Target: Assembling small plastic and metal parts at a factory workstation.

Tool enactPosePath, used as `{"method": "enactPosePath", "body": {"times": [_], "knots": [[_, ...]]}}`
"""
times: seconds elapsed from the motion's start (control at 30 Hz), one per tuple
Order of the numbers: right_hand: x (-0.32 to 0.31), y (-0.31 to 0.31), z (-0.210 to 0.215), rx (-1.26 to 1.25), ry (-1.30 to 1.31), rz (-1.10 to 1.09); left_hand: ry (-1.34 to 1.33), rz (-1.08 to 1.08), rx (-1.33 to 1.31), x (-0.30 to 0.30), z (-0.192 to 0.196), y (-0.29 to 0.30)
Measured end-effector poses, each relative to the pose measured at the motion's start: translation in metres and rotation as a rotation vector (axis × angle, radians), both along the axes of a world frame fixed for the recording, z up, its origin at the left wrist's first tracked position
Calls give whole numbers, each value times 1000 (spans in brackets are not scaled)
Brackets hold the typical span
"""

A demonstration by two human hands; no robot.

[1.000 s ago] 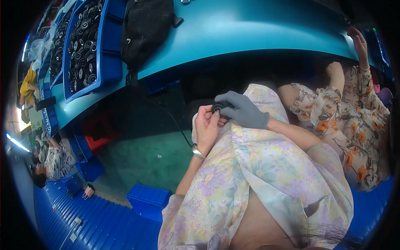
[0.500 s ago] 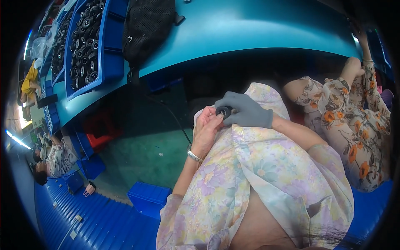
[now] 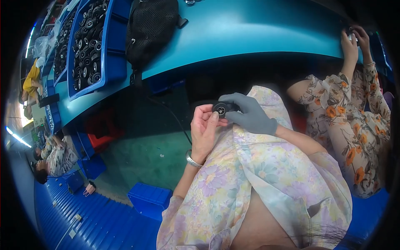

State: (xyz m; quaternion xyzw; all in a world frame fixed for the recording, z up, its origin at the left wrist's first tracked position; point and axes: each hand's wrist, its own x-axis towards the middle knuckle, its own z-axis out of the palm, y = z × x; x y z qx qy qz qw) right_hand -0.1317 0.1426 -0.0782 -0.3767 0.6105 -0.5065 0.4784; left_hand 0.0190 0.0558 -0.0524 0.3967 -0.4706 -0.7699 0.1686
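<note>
Over my lap I hold a small black wheel [image 3: 221, 110] with a pale, spoked hub facing up. My bare left hand [image 3: 203, 130], with a silver bracelet at its wrist, pinches the wheel's left side between thumb and fingers. Closed on the other side is my right hand [image 3: 251, 115], in a grey glove. Its fingertips are partly hidden, and a second dark piece seems to lie under them, too dim to make out.
A blue bin [image 3: 113, 62] full of similar black wheels stands on the teal table [image 3: 246, 31], beside a black mesh bag [image 3: 152, 31]. At right sits a co-worker in a floral dress [image 3: 348, 121], hands at the table. Left are a red stool [image 3: 102, 131] and a blue crate [image 3: 149, 196].
The wheel and both hands have shifted slightly left, and its hub now faces up more fully. My left fingers have spread a little. The co-worker's hands have come together over the table.
</note>
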Motion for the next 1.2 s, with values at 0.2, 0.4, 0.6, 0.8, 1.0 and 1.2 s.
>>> {"method": "enactPosePath", "body": {"times": [0.2,0.4,0.6,0.8,1.0,1.2], "knots": [[2,0,3,-9,-25,-22,-104,-79,-181,-3,4,5],[2,-4,7,-33,104,-15,-110,-20,-194,-4,1,14],[-13,-13,13,46,-3,42,-49,-18,-27,-7,0,5],[-11,-16,8,-44,281,78,-106,-51,-91,-6,-7,4],[-18,-24,22,-193,258,97,9,25,140,-3,-17,-5],[-18,-24,26,-81,216,263,284,64,396,0,-17,-4]]}}
